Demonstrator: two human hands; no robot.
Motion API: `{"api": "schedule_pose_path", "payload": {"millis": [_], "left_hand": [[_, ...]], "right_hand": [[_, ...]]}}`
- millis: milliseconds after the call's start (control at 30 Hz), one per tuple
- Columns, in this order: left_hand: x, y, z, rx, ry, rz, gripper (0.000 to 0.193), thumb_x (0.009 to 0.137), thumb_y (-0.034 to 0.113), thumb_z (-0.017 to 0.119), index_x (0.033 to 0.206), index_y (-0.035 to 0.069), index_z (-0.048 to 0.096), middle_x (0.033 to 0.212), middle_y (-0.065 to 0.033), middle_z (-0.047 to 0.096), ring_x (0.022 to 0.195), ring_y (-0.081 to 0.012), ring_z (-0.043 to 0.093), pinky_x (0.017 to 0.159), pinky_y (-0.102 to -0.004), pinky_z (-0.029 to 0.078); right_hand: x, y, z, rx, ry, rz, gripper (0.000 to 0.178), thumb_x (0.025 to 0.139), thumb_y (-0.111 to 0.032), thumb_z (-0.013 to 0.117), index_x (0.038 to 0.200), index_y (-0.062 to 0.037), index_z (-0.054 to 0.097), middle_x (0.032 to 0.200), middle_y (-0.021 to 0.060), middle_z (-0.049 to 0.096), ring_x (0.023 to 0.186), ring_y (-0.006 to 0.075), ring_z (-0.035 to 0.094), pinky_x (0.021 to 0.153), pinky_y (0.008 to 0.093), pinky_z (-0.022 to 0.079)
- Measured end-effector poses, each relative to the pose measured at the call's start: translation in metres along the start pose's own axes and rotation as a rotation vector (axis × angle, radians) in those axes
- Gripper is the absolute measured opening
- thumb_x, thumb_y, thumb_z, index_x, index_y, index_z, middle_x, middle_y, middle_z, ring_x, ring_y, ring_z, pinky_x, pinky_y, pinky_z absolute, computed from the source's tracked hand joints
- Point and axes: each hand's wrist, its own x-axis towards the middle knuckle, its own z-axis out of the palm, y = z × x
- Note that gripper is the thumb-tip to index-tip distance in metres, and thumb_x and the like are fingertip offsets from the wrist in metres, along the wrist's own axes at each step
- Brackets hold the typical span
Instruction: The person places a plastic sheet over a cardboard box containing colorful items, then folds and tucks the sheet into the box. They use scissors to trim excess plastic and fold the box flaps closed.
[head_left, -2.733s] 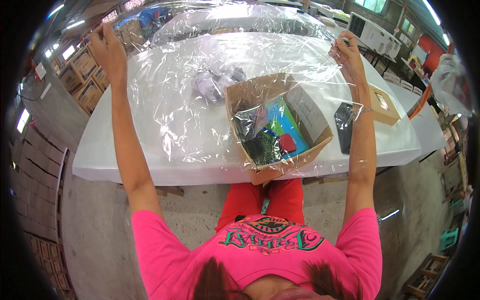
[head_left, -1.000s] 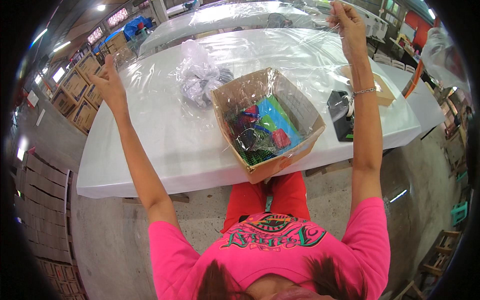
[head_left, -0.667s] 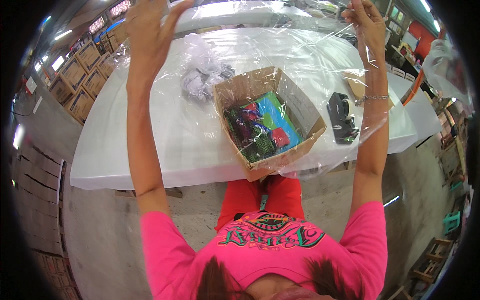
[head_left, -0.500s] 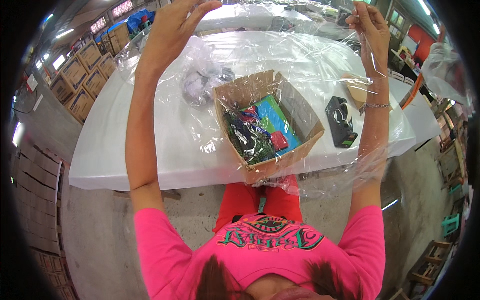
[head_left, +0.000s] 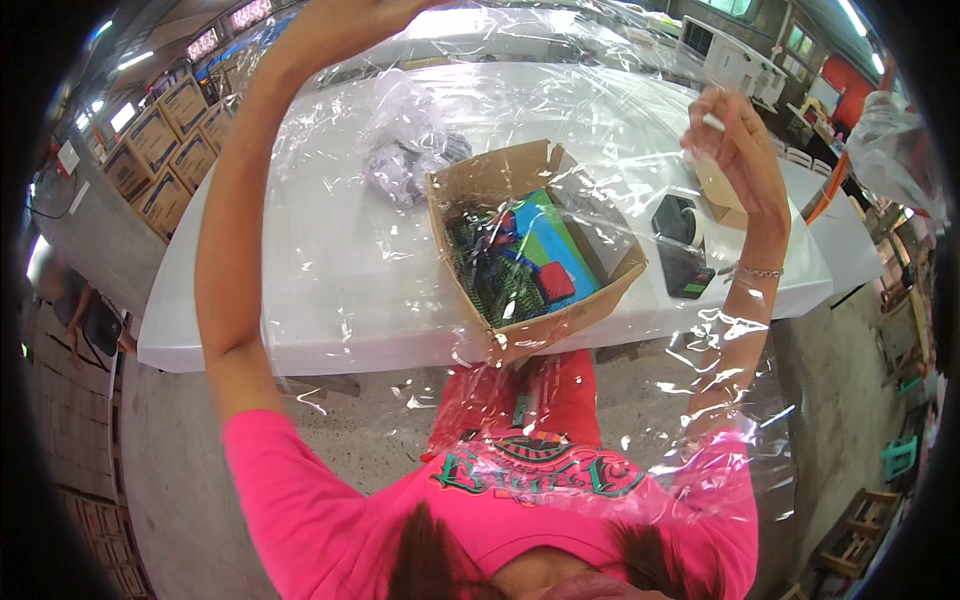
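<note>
A wide clear plastic sheet or bag (head_left: 335, 235) hangs spread between my raised arms, over the table and down across my front. My right hand (head_left: 738, 145) is closed, its curled fingers gripping the plastic on the far right. At the top edge, my left hand (head_left: 345, 22) reaches toward the plastic; its fingertips are cut off, so its hold is hidden. Below, an open cardboard box (head_left: 600, 310) stands near the table's front edge. Inside it are a blue and green flat piece (head_left: 560, 245), a red block (head_left: 556, 282) and dark netting (head_left: 485, 285).
A white-covered table (head_left: 300, 310) spans the front. Behind the box sits a bundle in thin plastic (head_left: 405, 165). A black tape dispenser (head_left: 680, 250) stands right of the box, beside a tan cardboard piece (head_left: 718, 190). Stacked cartons (head_left: 165, 160) are at far left, near a person (head_left: 75, 305).
My right hand has come down and nearer, while my left arm has shifted left and upward. The plastic now spreads lower, over my front. A person has appeared at far left.
</note>
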Motion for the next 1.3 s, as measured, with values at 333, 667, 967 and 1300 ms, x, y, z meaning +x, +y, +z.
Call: {"api": "schedule_pose_path", "payload": {"millis": [333, 667, 967, 1300], "left_hand": [[0.038, 0.042, -0.019, -0.113, -0.247, 0.025, 0.037, 0.09, 0.036, 0.06, 0.105, 0.004, 0.065, 0.098, -0.0098, 0.066, 0.088, -0.0168, 0.06, 0.079, -0.032, 0.046], [0.062, 0.032, -0.026, 0.081, -0.162, -0.011, 0.04, 0.089, 0.044, 0.06, 0.102, 0.006, 0.065, 0.092, -0.007, 0.062, 0.085, -0.0181, 0.056, 0.076, -0.0363, 0.045], [0.079, 0.009, -0.025, -0.028, -0.036, -0.061, 0.039, 0.087, 0.043, 0.06, 0.105, 0.009, 0.067, 0.116, -0.0125, 0.063, 0.102, -0.0264, 0.059, 0.083, -0.0416, 0.048], [0.084, -0.043, -0.009, 0.132, 0.043, -0.084, 0.031, 0.084, 0.033, 0.06, 0.098, 0.006, 0.067, 0.105, -0.0165, 0.063, 0.095, -0.0294, 0.061, 0.079, -0.0413, 0.048]], "right_hand": [[0.031, 0.069, 0.041, 0.697, -0.205, -0.017, 0.086, 0.086, -0.073, 0.031, 0.14, -0.0066, 0.037, 0.146, 0.0248, 0.03, 0.132, 0.0426, 0.034, 0.108, 0.0574, 0.025], [0.021, 0.102, 0.053, 1.456, -0.348, 0.027, 0.082, 0.086, -0.07, 0.035, 0.141, -0.0091, 0.037, 0.145, 0.0315, 0.026, 0.127, 0.0527, 0.033, 0.098, 0.0671, 0.032], [-0.001, 0.125, 0.063, 1.312, -0.738, 0.012, 0.075, 0.094, -0.063, 0.011, 0.143, -0.0104, 0.032, 0.137, 0.0392, 0.028, 0.115, 0.0536, 0.047, 0.067, 0.0485, 0.058], [0.001, 0.121, 0.134, 1.592, -0.454, -0.068, 0.064, 0.08, 0.001, 0.063, 0.136, -0.024, 0.047, 0.149, 0.0218, 0.022, 0.123, 0.0391, 0.042, 0.072, 0.0301, 0.052]]}}
